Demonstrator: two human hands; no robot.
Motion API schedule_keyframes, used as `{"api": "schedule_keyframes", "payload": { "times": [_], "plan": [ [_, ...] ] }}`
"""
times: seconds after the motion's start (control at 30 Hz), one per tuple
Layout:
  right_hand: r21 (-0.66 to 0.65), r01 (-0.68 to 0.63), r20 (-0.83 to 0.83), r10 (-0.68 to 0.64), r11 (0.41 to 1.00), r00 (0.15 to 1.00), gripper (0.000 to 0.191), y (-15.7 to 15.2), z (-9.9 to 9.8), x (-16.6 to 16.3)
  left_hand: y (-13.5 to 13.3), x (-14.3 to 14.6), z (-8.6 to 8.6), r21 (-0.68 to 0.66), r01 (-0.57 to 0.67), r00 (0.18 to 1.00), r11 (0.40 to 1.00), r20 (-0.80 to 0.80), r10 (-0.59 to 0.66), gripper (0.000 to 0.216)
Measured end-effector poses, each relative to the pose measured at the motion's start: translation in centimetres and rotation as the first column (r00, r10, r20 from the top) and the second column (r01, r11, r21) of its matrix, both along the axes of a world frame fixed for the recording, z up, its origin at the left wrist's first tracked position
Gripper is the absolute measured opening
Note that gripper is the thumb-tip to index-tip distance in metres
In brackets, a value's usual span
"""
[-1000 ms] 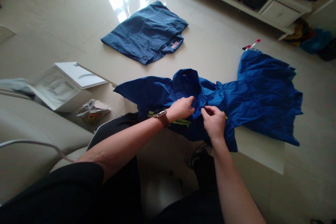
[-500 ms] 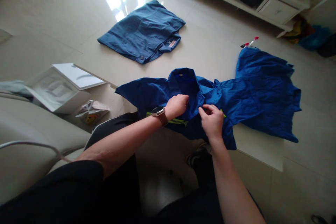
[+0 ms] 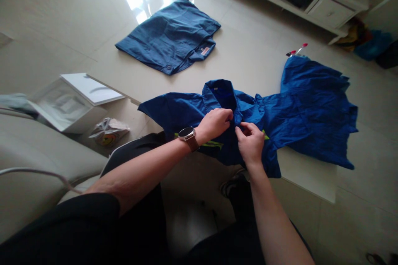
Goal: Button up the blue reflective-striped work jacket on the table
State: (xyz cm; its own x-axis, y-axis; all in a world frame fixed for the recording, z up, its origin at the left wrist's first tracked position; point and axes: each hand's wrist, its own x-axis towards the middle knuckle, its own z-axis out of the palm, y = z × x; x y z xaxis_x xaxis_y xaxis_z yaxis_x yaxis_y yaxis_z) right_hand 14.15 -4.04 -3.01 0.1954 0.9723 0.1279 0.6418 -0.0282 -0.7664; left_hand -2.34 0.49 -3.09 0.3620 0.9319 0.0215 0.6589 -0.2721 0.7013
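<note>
A bright blue work jacket [image 3: 183, 109] with a collar and yellow-green strips lies spread at the table's near edge, part of it hanging over. My left hand [image 3: 216, 124], with a watch [image 3: 186, 133] on its wrist, is closed at the front opening below the collar, fingers on the cloth. Close beside it, my right hand [image 3: 251, 140] pinches the jacket's front edge between thumb and fingers. Whether a button or other fastener is between my fingers is hidden. Rightward, a crumpled blue garment [image 3: 317, 112] adjoins the jacket; I cannot tell whether they are joined.
Farther back lies a folded darker blue garment [image 3: 168, 35] with a label. An open white box [image 3: 74, 103] and a small plastic bag [image 3: 108, 130] stand at the left, near a pale sofa [image 3: 40, 165]. Red-tipped items [image 3: 297, 51] lie behind the crumpled garment. A white cabinet [image 3: 329, 10] stands behind.
My left hand has moved right, from the collar opening to the jacket's front edge near my right hand. My right hand keeps its pinch in nearly the same place.
</note>
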Motion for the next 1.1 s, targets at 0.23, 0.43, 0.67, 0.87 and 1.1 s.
{"api": "schedule_keyframes", "payload": {
  "times": [0.23,0.43,0.67,0.87,1.1],
  "plan": [
    [0.072,-0.017,0.028,0.015,0.997,0.999,0.020,-0.23,0.41,-0.37,-0.41,0.67,0.12,-0.013,0.020,0.987,1.000,0.158,-0.018,0.017],
    [0.081,-0.041,0.087,0.034,0.996,0.996,0.020,-0.18,0.53,-0.23,-0.23,0.91,0.04,-0.094,-0.054,0.956,0.994,0.283,0.079,0.020],
    [0.101,-0.096,0.080,0.088,0.990,0.993,0.025,-0.07,0.11,0.28,-0.44,1.01,0.29,-0.090,-0.115,0.947,0.989,0.291,0.136,0.022],
    [0.086,-0.082,0.103,0.073,0.993,0.992,0.014,0.04,-0.01,0.37,-0.47,1.01,0.03,-0.092,-0.099,0.947,0.991,0.296,0.122,0.021],
    [0.109,-0.101,0.184,0.080,0.989,0.980,0.011,0.07,0.28,0.40,-0.68,0.89,0.27,-0.125,-0.051,0.903,0.991,0.417,0.099,0.021]
  ]
}}
